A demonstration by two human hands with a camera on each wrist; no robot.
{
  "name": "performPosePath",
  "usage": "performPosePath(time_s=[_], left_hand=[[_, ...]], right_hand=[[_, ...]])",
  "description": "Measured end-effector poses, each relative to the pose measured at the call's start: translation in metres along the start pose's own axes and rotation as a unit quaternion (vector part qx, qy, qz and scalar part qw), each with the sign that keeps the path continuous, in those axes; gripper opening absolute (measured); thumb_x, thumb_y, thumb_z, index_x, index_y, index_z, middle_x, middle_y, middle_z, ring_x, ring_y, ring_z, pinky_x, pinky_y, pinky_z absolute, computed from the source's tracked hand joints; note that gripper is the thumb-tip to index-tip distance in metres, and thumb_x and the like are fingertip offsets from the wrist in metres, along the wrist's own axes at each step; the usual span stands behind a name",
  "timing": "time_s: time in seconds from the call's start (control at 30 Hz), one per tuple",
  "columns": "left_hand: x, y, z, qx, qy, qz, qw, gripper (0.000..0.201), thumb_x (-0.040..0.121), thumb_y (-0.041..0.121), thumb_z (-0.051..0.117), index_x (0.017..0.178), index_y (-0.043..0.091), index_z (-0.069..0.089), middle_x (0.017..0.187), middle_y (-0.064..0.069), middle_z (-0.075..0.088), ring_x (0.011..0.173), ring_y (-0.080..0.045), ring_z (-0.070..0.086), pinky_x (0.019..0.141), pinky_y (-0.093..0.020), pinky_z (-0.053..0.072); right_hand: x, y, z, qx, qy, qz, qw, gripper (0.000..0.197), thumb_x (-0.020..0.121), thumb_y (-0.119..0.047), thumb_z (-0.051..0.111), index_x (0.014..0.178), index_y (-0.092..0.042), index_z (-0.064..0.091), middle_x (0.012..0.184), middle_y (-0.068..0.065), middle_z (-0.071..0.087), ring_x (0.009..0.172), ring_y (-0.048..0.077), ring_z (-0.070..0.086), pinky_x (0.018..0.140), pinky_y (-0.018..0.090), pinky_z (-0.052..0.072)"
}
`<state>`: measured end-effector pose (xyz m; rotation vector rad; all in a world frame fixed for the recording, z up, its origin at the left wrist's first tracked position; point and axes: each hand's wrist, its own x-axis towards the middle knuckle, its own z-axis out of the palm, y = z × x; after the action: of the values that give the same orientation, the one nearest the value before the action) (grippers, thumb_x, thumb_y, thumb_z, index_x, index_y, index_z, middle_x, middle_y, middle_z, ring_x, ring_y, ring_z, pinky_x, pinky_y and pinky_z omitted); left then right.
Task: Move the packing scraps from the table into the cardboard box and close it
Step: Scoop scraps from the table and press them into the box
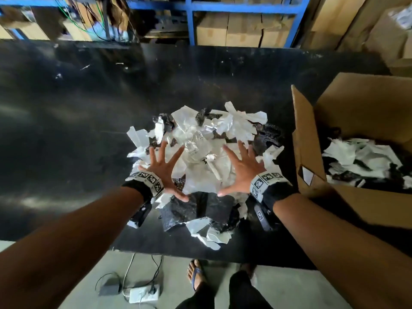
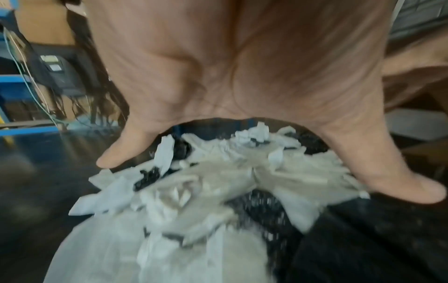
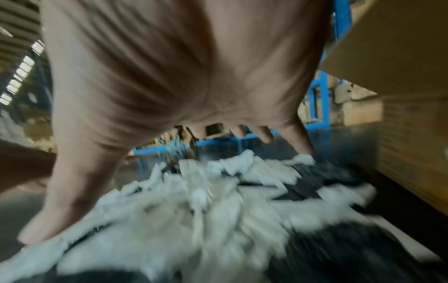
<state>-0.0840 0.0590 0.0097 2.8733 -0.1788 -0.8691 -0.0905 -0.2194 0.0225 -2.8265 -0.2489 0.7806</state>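
A heap of white paper and black plastic packing scraps [image 1: 200, 161] [image 2: 194, 191] [image 3: 206, 201] lies mid-table near the front edge. My left hand [image 1: 163, 168] hovers spread-fingered over the heap's left side, palm down. My right hand [image 1: 242, 169] does the same over its right side. Neither hand holds anything. Both wrist views are blurred and show a wide palm above the scraps. The open cardboard box [image 1: 305, 139] stands at the right, its flaps up, with several white and black scraps [image 1: 365, 161] inside.
The black table [image 1: 89, 130] stretches left and back, with a few tiny bits at the far side. Blue shelving [image 1: 191, 21] with cartons stands behind. On the floor below lie a power strip [image 1: 145, 293] and cables, beside my feet.
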Motion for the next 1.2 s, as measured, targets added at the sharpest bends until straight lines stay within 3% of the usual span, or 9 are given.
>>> performPosePath(time_s=[0.07, 0.2, 0.33, 0.43, 0.53, 0.67, 0.9, 1.03, 1.2], left_hand=[[0.006, -0.007, 0.017, -0.017, -0.014, 0.002, 1.0, 0.165, 0.019, 0.083, 0.082, 0.133, 0.065, -0.035, 0.145, 0.008, -0.055, 0.136, -0.043, -0.042, 0.094, -0.09, 0.01], [0.026, -0.012, 0.048, -0.03, -0.043, 0.021, 0.998, 0.167, 0.016, 0.083, 0.082, 0.134, 0.063, -0.035, 0.145, 0.007, -0.056, 0.134, -0.045, -0.044, 0.094, -0.09, 0.008], [0.049, -0.013, 0.068, -0.002, -0.087, 0.042, 0.995, 0.169, 0.018, 0.082, 0.083, 0.136, 0.059, -0.036, 0.148, 0.004, -0.053, 0.134, -0.05, -0.041, 0.1, -0.086, 0.011], [0.067, -0.006, 0.072, 0.028, -0.06, 0.06, 0.996, 0.17, 0.025, 0.084, 0.081, 0.142, 0.049, -0.036, 0.152, -0.007, -0.047, 0.132, -0.053, -0.041, 0.107, -0.081, 0.006], [0.075, 0.008, 0.066, 0.06, -0.04, 0.063, 0.995, 0.164, 0.041, 0.077, 0.083, 0.146, 0.038, -0.036, 0.153, -0.011, -0.042, 0.126, -0.046, -0.047, 0.114, -0.071, 0.0], [0.078, 0.008, 0.055, 0.018, -0.047, 0.025, 0.998, 0.165, 0.034, 0.076, 0.086, 0.144, 0.048, -0.033, 0.157, -0.003, -0.039, 0.143, -0.047, -0.028, 0.107, -0.08, 0.013], [0.058, -0.019, 0.042, 0.078, -0.035, 0.051, 0.995, 0.17, 0.017, 0.083, 0.081, 0.137, 0.058, -0.036, 0.154, 0.0, -0.043, 0.141, -0.041, -0.037, 0.1, -0.085, -0.004], [0.07, -0.03, 0.053, 0.094, -0.067, 0.082, 0.99, 0.169, 0.02, 0.084, 0.08, 0.138, 0.055, -0.038, 0.152, -0.001, -0.047, 0.14, -0.045, -0.036, 0.107, -0.081, 0.0], [0.078, -0.027, 0.066, 0.08, -0.051, 0.091, 0.991, 0.164, 0.026, 0.092, 0.071, 0.142, 0.048, -0.035, 0.156, 0.002, -0.042, 0.143, -0.046, -0.03, 0.111, -0.076, 0.012]], right_hand=[[-0.003, 0.017, 0.03, 0.018, -0.02, 0.048, 0.998, 0.158, 0.036, -0.086, 0.079, 0.138, -0.058, -0.038, 0.153, 0.001, -0.048, 0.145, 0.041, -0.032, 0.11, 0.079, 0.005], [-0.001, 0.049, 0.075, 0.049, -0.024, 0.1, 0.994, 0.164, 0.02, -0.097, 0.068, 0.136, -0.056, -0.041, 0.151, 0.004, -0.051, 0.144, 0.049, -0.029, 0.106, 0.084, 0.007], [0.017, 0.051, 0.101, 0.085, -0.047, 0.083, 0.992, 0.165, 0.027, -0.092, 0.075, 0.137, -0.054, -0.042, 0.151, 0.008, -0.05, 0.143, 0.055, -0.024, 0.11, 0.079, 0.01], [0.042, 0.035, 0.106, 0.097, -0.016, 0.035, 0.995, 0.165, 0.032, -0.086, 0.08, 0.143, -0.052, -0.037, 0.157, 0.011, -0.041, 0.146, 0.053, -0.02, 0.111, 0.077, 0.013], [0.067, 0.013, 0.1, 0.089, -0.018, -0.012, 0.996, 0.16, 0.039, -0.076, 0.087, 0.144, -0.055, -0.032, 0.16, 0.008, -0.037, 0.148, 0.047, -0.019, 0.114, 0.074, 0.013], [0.075, 0.0, 0.078, 0.084, -0.028, -0.008, 0.996, 0.146, 0.053, -0.072, 0.084, 0.144, -0.057, -0.029, 0.16, 0.001, -0.037, 0.15, 0.042, -0.018, 0.115, 0.073, 0.013], [0.019, 0.022, 0.066, -0.02, -0.081, -0.107, 0.991, 0.167, 0.026, -0.084, 0.082, 0.145, -0.053, -0.032, 0.154, 0.001, -0.047, 0.144, 0.045, -0.031, 0.108, 0.081, 0.0], [0.003, 0.023, 0.101, -0.086, -0.082, -0.144, 0.982, 0.169, 0.024, -0.082, 0.084, 0.152, -0.048, -0.023, 0.157, 0.005, -0.043, 0.144, 0.05, -0.027, 0.104, 0.085, 0.007], [0.042, -0.003, 0.097, -0.028, -0.008, -0.08, 0.996, 0.168, 0.029, -0.08, 0.085, 0.152, -0.046, -0.024, 0.157, 0.01, -0.042, 0.146, 0.054, -0.018, 0.103, 0.085, 0.014]])
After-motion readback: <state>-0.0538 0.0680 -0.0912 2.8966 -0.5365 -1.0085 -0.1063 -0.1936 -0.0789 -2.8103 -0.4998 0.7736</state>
